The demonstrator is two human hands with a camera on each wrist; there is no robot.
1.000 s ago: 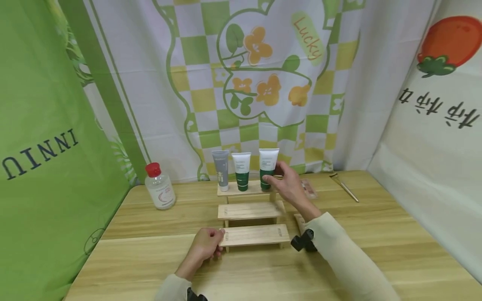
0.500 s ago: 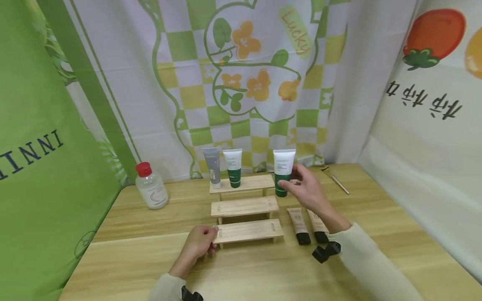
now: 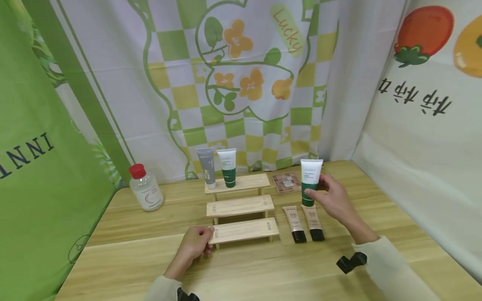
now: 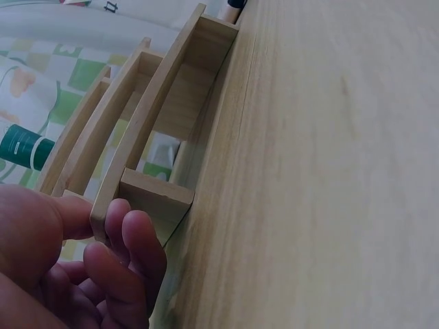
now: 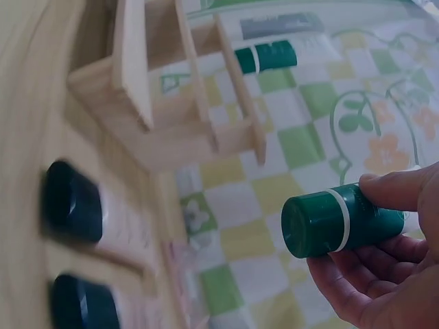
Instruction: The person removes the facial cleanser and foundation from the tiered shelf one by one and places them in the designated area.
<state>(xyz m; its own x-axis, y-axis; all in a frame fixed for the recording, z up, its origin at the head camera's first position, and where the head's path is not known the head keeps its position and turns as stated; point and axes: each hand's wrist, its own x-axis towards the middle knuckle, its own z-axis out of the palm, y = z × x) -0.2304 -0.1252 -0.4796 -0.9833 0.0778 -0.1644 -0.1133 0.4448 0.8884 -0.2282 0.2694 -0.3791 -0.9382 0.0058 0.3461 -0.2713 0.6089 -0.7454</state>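
Note:
My right hand point(image 3: 329, 196) grips a white and green tube point(image 3: 310, 181) upright by its green cap end, just above two beige tubes point(image 3: 303, 217) lying on the wooden table point(image 3: 241, 267). The right wrist view shows fingers curled round the green cap point(image 5: 329, 221). My left hand point(image 3: 196, 242) pinches the left end of the lowest step of a three-step wooden rack point(image 3: 241, 207); the left wrist view shows thumb and fingers point(image 4: 116, 240) on that step's edge point(image 4: 154, 195). A grey tube point(image 3: 205, 167) and another white and green tube point(image 3: 227, 167) stand on the top step.
A clear bottle with a red cap point(image 3: 144, 189) stands at the table's left back. An eyeshadow palette point(image 3: 286, 182) lies behind the held tube. Patterned cloth backdrops hang close on the left, back and right sides.
My right hand lifted the white and green tube off the top step and carried it right and forward, to above the two beige tubes. The left hand stayed on the lowest step.

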